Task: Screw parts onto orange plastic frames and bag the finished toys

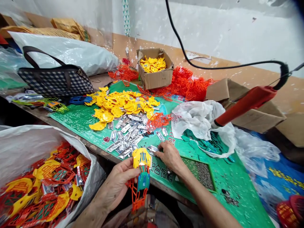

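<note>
My left hand is closed on a toy assembly: a yellow plate on top, a teal piece under it and an orange lattice hanging below. My right hand lies on the green mat, its fingertips pinched on a silver strip at the edge of a heap of silver strips. Behind that heap lies a pile of yellow plates and a small clump of orange lattice pieces.
A white sack of finished pieces stands at lower left. A cardboard box of yellow plates and an orange lattice heap sit at the back. A red hanging tool, a white plastic bag, a screw tray and a checked handbag are nearby.
</note>
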Demonstrator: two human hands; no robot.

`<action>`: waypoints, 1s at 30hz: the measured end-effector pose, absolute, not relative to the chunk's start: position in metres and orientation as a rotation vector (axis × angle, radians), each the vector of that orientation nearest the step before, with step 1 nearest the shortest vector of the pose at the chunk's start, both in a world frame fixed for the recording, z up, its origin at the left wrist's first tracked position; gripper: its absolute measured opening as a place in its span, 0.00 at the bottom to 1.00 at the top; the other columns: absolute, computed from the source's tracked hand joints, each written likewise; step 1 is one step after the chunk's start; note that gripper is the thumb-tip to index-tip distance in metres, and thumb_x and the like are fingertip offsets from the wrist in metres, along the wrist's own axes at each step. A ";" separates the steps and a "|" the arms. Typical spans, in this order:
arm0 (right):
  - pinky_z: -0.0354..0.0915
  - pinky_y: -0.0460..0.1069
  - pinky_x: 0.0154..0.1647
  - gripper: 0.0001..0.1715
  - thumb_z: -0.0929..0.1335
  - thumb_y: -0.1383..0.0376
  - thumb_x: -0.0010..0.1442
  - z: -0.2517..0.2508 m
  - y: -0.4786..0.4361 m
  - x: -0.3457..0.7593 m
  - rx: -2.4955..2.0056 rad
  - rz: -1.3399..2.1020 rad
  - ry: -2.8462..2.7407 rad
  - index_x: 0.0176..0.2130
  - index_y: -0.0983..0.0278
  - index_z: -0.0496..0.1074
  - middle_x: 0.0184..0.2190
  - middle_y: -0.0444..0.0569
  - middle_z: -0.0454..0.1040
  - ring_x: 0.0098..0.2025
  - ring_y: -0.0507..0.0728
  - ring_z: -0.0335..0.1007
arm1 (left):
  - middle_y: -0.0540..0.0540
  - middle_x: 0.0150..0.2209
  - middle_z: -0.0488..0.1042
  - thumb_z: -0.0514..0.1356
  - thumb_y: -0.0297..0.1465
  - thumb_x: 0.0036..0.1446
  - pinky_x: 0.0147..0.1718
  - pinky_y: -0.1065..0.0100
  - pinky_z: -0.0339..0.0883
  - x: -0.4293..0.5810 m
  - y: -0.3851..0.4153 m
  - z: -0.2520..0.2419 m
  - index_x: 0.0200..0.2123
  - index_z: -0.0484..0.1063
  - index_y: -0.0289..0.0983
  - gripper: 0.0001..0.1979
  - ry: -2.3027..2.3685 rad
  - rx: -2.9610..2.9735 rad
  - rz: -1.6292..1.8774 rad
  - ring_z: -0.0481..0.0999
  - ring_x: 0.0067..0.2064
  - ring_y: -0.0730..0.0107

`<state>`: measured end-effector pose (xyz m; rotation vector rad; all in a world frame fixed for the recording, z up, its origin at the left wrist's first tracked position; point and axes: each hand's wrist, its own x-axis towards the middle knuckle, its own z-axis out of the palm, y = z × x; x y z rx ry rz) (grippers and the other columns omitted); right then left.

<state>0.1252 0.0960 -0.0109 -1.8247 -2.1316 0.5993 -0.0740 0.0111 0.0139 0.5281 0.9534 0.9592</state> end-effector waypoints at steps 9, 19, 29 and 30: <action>0.53 0.47 0.30 0.07 0.68 0.73 0.48 -0.010 0.098 0.130 -1.672 0.872 -1.821 0.26 0.63 0.65 0.23 0.41 0.66 0.28 0.52 0.60 | 0.42 0.36 0.82 0.70 0.27 0.48 0.27 0.76 0.69 -0.073 0.017 0.013 0.43 0.79 0.33 0.17 0.929 0.420 1.025 0.75 0.28 0.75; 0.66 0.47 0.23 0.14 0.72 0.58 0.50 0.051 0.062 0.151 -1.236 1.614 -1.462 0.31 0.63 0.67 0.23 0.42 0.71 0.24 0.51 0.68 | 0.44 0.33 0.81 0.67 0.22 0.50 0.26 0.77 0.70 -0.072 0.026 0.022 0.37 0.79 0.31 0.09 0.931 0.285 1.139 0.77 0.28 0.75; 0.57 0.42 0.24 0.21 0.79 0.64 0.39 0.047 0.039 0.120 -0.967 1.767 -1.185 0.31 0.64 0.70 0.22 0.37 0.71 0.23 0.46 0.62 | 0.40 0.35 0.82 0.61 0.31 0.59 0.39 0.63 0.74 -0.044 0.019 0.037 0.41 0.76 0.32 0.10 0.875 0.317 1.073 0.81 0.36 0.62; 0.57 0.42 0.24 0.21 0.79 0.64 0.39 0.044 0.037 0.118 -0.967 1.750 -1.156 0.31 0.64 0.69 0.22 0.38 0.72 0.23 0.46 0.63 | 0.40 0.36 0.82 0.61 0.31 0.59 0.40 0.63 0.74 -0.042 0.019 0.036 0.41 0.76 0.31 0.10 0.866 0.321 1.083 0.81 0.37 0.62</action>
